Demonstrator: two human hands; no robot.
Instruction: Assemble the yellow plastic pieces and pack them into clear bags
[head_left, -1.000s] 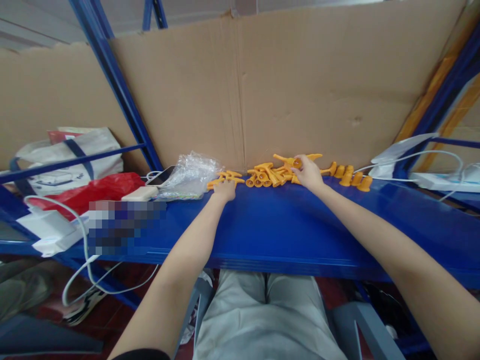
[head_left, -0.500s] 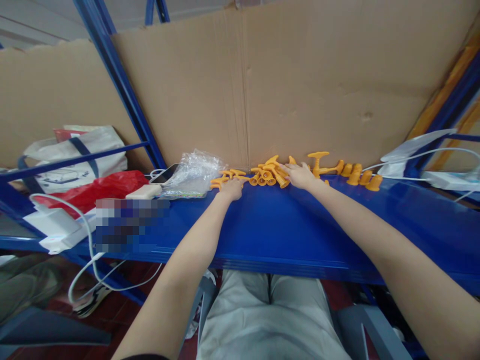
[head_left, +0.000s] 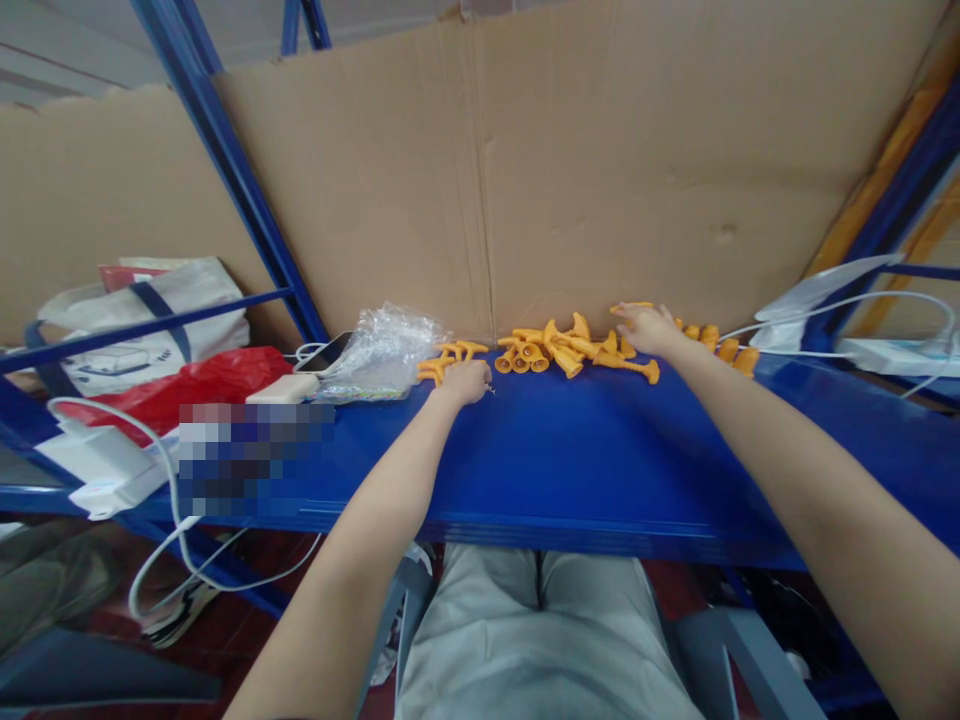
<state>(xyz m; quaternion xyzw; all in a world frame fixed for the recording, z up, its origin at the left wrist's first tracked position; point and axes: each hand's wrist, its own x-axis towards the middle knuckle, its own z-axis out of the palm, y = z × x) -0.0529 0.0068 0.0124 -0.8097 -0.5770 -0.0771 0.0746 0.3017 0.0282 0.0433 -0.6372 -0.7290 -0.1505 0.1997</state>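
My left hand (head_left: pixel 466 383) is closed low over the blue shelf, beside several orange T-shaped handles (head_left: pixel 448 360). A small shiny metal tip (head_left: pixel 490 388) pokes out at its right side; the rest of that piece is hidden in the fingers. Farther right, my right hand (head_left: pixel 651 330) has its fingers around an orange T-shaped handle (head_left: pixel 630 306) whose crossbar shows above them. Between the hands lie several orange bell-ended pieces (head_left: pixel 534 357) with hollow ends facing me, and more orange T-shaped pieces (head_left: pixel 626 368) heaped against them.
Orange cone-shaped cups (head_left: pixel 727 350) stand right of my right hand. Clear plastic wrap (head_left: pixel 386 350), a red bag (head_left: pixel 225 385) and a white power strip with cables (head_left: pixel 124 470) are on the left. A cardboard sheet (head_left: pixel 600 170) backs the blue shelf (head_left: pixel 555 460).
My right hand has left the middle heap, moved right and closed on the T-shaped handle that stood there. Pieces in the heap lie differently. A metal tip now shows at my left hand.
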